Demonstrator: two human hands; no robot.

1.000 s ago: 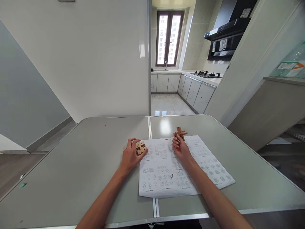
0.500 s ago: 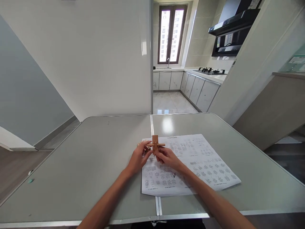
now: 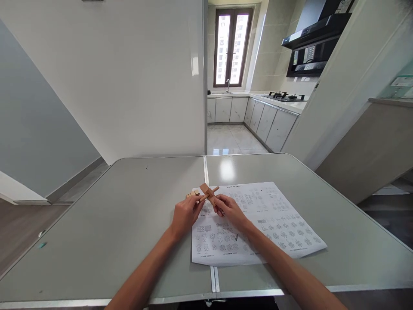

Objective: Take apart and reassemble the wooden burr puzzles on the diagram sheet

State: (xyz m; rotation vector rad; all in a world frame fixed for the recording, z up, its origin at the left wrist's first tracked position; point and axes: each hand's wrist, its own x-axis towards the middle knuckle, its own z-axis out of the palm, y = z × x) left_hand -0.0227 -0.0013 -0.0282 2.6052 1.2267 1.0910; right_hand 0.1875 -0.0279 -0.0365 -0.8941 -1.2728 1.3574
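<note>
Between my hands, over the upper left of a printed instruction sheet [image 3: 284,202], are wooden puzzle pieces crossed over one another. My right hand [image 3: 230,210] is closed on the lower end of a flat brown wooden piece [image 3: 207,189], which tilts up to the left. A thin wooden stick [image 3: 215,189] passes across it. My left hand [image 3: 187,215] pinches the stick's left end. More light wooden pieces [image 3: 192,193] lie just beyond my left fingers, partly hidden by them. The sheet carries rows of small line drawings and a dark tick-like mark.
A grey-green folding table [image 3: 145,206] with a metal seam [image 3: 214,280] down its middle fills the foreground. A small green bit [image 3: 41,245] lies near its left edge. Past the table are a white wall panel [image 3: 155,77] and a kitchen with a gas hob [image 3: 284,96].
The flat brown piece has turned from upright to leaning left, and the stick now slants upward to the right. My left hand has shifted slightly left and rolled over.
</note>
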